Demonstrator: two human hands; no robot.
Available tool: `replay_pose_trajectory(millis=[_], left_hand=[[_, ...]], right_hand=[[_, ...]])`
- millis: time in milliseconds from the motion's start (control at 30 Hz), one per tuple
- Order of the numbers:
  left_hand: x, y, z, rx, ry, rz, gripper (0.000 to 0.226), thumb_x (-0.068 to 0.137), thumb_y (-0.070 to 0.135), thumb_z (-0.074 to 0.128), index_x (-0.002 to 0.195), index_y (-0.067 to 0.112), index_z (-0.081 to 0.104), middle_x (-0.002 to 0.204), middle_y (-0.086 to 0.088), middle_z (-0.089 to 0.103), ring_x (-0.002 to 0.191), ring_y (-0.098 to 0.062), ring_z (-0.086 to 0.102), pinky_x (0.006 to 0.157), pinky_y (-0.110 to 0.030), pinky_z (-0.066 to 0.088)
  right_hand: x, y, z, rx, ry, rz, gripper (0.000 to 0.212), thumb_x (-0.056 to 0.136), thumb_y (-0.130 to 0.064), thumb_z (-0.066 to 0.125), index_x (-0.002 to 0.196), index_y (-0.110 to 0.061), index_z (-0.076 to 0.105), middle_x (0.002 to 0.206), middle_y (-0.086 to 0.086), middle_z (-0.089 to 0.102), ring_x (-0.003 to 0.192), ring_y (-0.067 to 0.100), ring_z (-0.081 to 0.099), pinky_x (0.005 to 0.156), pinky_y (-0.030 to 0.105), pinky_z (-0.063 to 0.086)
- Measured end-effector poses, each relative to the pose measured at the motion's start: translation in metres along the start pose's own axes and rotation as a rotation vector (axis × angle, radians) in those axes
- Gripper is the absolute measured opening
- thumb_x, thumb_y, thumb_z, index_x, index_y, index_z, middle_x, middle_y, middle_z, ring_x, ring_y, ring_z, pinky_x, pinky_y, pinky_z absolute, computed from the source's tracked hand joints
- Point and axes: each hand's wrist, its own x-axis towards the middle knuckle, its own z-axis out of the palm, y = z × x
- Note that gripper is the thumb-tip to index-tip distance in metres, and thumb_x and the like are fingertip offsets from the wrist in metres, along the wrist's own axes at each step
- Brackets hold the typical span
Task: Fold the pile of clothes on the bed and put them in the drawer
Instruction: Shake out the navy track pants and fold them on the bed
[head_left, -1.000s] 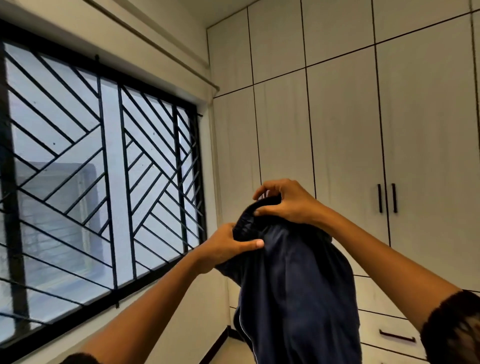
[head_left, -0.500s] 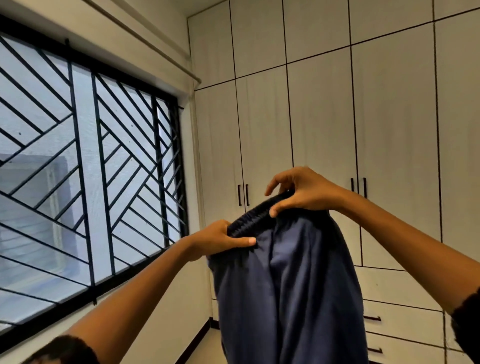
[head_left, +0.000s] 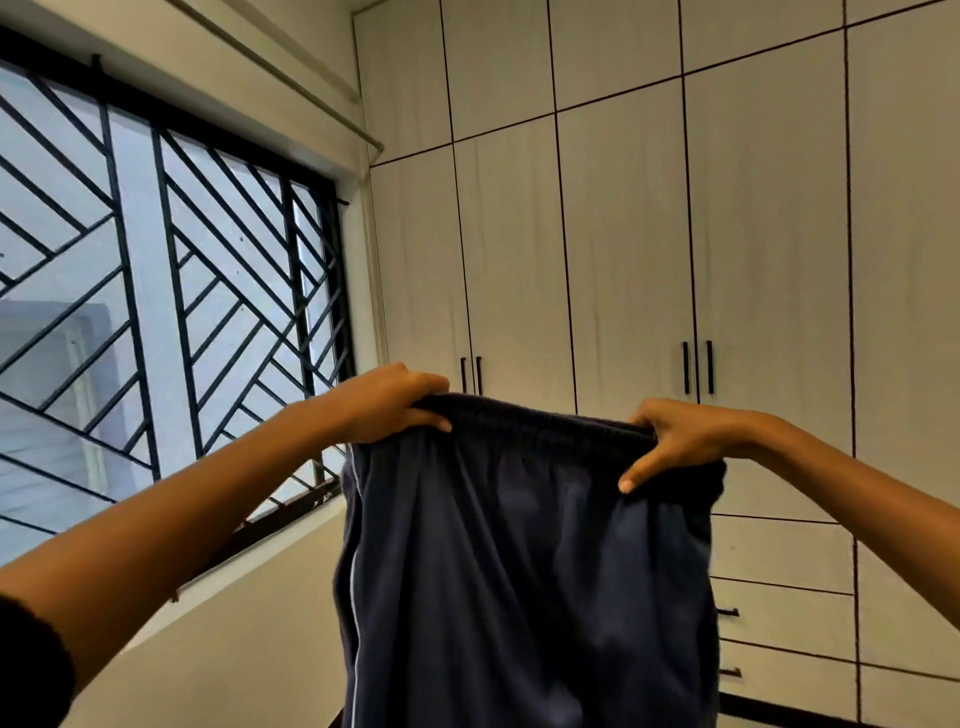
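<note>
A pair of dark navy trousers (head_left: 524, 587) with an elastic waistband and a thin pale side stripe hangs in the air in front of me. My left hand (head_left: 387, 402) grips the left end of the waistband. My right hand (head_left: 675, 436) grips the right end, so the band is stretched wide between them. The legs drop out of the bottom of the frame. The bed and the pile of clothes are out of view. Drawers (head_left: 784, 608) with dark handles sit low in the wardrobe, partly hidden behind the trousers.
A tall pale wardrobe (head_left: 628, 249) with dark door handles fills the wall ahead. A large window with a black diagonal grille (head_left: 171, 291) takes up the left wall, above a plain white wall section.
My hands have moved apart along the waistband, pulling the bunched trousers out flat and wide. The view has swung to the right, toward the wardrobe.
</note>
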Motion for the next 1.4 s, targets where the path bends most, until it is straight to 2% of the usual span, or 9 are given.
replay_pose_trajectory(millis=[200, 400, 567, 733, 900, 1000, 1100, 1233, 1400], left_hand=[[-0.001, 0.000, -0.010, 0.105, 0.151, 0.041, 0.040, 0.099, 0.028, 0.041, 0.138, 0.029, 0.043, 0.114, -0.004, 0.066, 0.102, -0.019, 0.061, 0.082, -0.016, 0.033], [0.001, 0.012, -0.009, -0.272, -0.148, -0.056, 0.042, 0.099, 0.012, 0.041, 0.128, 0.043, 0.044, 0.125, 0.011, 0.053, 0.114, -0.009, 0.048, 0.097, -0.028, 0.038], [0.004, 0.035, 0.012, -0.896, -0.444, -0.309, 0.032, 0.084, -0.003, 0.053, 0.100, 0.020, 0.067, 0.096, -0.006, 0.070, 0.084, -0.019, 0.068, 0.069, -0.028, 0.057], [0.015, 0.044, 0.019, -1.044, -0.168, -0.507, 0.025, 0.080, -0.008, 0.048, 0.077, 0.009, 0.066, 0.070, -0.011, 0.066, 0.065, -0.024, 0.062, 0.052, -0.026, 0.053], [0.031, 0.056, 0.016, -1.117, 0.103, -0.623, 0.012, 0.075, -0.005, 0.052, 0.080, 0.002, 0.059, 0.071, -0.016, 0.061, 0.064, -0.028, 0.059, 0.059, -0.034, 0.051], [0.038, 0.062, 0.016, -1.254, 0.130, -0.702, 0.008, 0.077, 0.001, 0.054, 0.085, 0.000, 0.057, 0.075, -0.018, 0.062, 0.065, -0.030, 0.060, 0.064, -0.036, 0.052], [0.045, 0.062, 0.014, -1.351, 0.185, -0.755, 0.011, 0.079, 0.005, 0.058, 0.089, -0.001, 0.058, 0.082, -0.019, 0.063, 0.071, -0.032, 0.061, 0.078, -0.041, 0.052], [0.049, 0.070, 0.009, -1.400, 0.261, -0.773, 0.008, 0.082, 0.009, 0.060, 0.084, 0.003, 0.057, 0.092, -0.016, 0.061, 0.083, -0.027, 0.059, 0.087, -0.037, 0.049], [0.036, 0.077, 0.005, -1.639, 0.333, -0.621, 0.013, 0.088, 0.014, 0.061, 0.082, 0.006, 0.053, 0.084, -0.012, 0.053, 0.068, -0.021, 0.057, 0.069, -0.027, 0.052]], right_hand=[[-0.004, 0.007, -0.011, 0.295, 0.051, 0.088, 0.051, 0.079, -0.051, 0.050, 0.084, -0.004, 0.068, 0.078, 0.010, 0.070, 0.062, 0.013, 0.066, 0.056, 0.021, 0.052], [0.014, -0.009, -0.015, 0.267, 0.339, -0.037, 0.038, 0.085, -0.046, 0.055, 0.097, -0.014, 0.073, 0.080, 0.003, 0.070, 0.068, 0.011, 0.064, 0.057, 0.015, 0.048], [0.028, -0.046, -0.017, 0.309, 0.402, -0.216, 0.022, 0.092, -0.037, 0.053, 0.077, -0.028, 0.066, 0.074, -0.009, 0.065, 0.069, 0.006, 0.060, 0.055, 0.009, 0.044], [0.037, -0.053, -0.019, -0.015, 0.362, -0.229, 0.020, 0.090, -0.028, 0.060, 0.106, -0.016, 0.065, 0.097, -0.001, 0.061, 0.093, 0.018, 0.058, 0.075, 0.022, 0.043], [0.028, -0.059, 0.029, 0.053, 0.185, -0.347, 0.080, 0.071, -0.012, 0.070, 0.142, -0.017, 0.033, 0.129, -0.003, 0.042, 0.116, 0.007, 0.040, 0.079, -0.003, 0.034], [0.018, -0.067, 0.054, 0.249, 0.421, -0.348, 0.081, 0.065, -0.020, 0.061, 0.141, -0.019, 0.033, 0.138, 0.002, 0.038, 0.123, 0.014, 0.039, 0.086, 0.001, 0.035], [0.009, -0.076, 0.064, 0.128, 0.688, -0.392, 0.077, 0.066, -0.035, 0.058, 0.139, -0.022, 0.036, 0.140, 0.001, 0.036, 0.127, 0.018, 0.038, 0.100, 0.025, 0.036], [0.004, -0.084, 0.071, -0.045, 0.643, -0.361, 0.085, 0.066, -0.054, 0.076, 0.135, -0.021, 0.040, 0.127, -0.001, 0.050, 0.112, 0.015, 0.051, 0.093, 0.030, 0.048], [0.022, -0.076, 0.055, 0.182, 0.859, -0.331, 0.026, 0.087, -0.022, 0.066, 0.109, -0.009, 0.063, 0.103, 0.008, 0.067, 0.088, 0.013, 0.060, 0.072, 0.004, 0.042]])
